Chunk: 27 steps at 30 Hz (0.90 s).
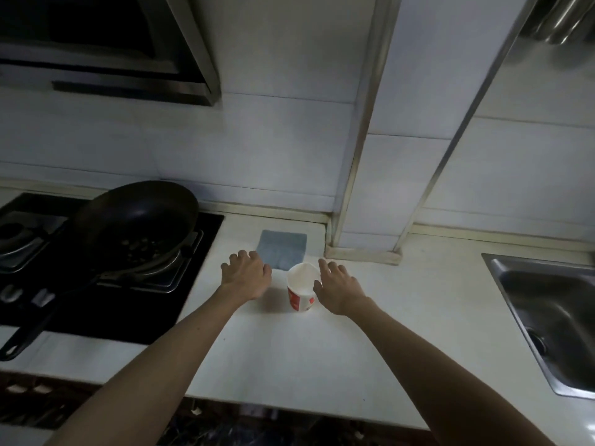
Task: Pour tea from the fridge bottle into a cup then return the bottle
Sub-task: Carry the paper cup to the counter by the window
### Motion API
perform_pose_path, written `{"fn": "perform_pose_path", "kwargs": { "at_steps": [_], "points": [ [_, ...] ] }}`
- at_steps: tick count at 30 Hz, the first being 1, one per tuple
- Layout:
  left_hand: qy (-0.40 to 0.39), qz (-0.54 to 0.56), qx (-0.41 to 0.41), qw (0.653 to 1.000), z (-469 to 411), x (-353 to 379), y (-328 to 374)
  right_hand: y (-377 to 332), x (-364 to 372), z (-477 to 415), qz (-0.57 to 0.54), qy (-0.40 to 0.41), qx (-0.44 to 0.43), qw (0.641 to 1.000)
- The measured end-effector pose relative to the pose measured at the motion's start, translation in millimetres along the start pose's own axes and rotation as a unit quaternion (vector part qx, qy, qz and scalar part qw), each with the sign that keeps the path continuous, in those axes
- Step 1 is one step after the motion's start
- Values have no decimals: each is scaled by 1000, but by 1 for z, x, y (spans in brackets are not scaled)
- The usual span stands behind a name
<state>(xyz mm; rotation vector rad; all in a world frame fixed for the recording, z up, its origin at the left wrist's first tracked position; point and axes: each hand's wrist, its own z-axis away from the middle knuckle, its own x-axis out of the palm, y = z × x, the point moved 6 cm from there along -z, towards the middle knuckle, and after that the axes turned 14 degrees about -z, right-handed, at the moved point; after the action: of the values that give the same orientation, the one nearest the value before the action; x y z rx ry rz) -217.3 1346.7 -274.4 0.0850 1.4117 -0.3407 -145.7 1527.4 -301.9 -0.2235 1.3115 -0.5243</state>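
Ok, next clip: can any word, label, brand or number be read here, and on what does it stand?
No text can be read in this view.
Paper cup: red print on its lower wall, too blurred to read.
Hob: pale marks near its front edge, too blurred to read.

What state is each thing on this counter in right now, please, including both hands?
Cup, upright on the counter, open-topped, no tea visible inside.
Left hand, open, fingers spread, left of the cup, apart from it.
Right hand, open, close beside the cup; contact unclear.
Pan, sitting on the stove, handle toward the near edge.
Cloth, folded flat behind the cup.
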Motion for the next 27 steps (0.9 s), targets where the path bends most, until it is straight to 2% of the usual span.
{"fn": "perform_pose_path", "kwargs": {
  "at_steps": [4,7,9,11,16,21,27],
  "points": [
    [-36,52,12,998,-21,17,9,7,14,-11,-52,-1,-3,999],
    [-82,180,-3,980,-35,35,18,12,26,-18,-97,2,-11,995],
    [-135,268,-13,954,-39,49,26,16,33,-21,-132,5,-17,991],
    [-181,353,-58,916,-41,63,30,21,41,-23,-159,8,-23,987],
    [-251,475,-136,832,-44,89,43,30,56,-32,-223,20,-9,974],
    [-281,542,-169,773,-46,109,52,40,69,-43,-324,62,13,944],
    [-275,560,-189,758,-46,126,48,36,73,-46,-357,116,-17,927]
  ]
}}
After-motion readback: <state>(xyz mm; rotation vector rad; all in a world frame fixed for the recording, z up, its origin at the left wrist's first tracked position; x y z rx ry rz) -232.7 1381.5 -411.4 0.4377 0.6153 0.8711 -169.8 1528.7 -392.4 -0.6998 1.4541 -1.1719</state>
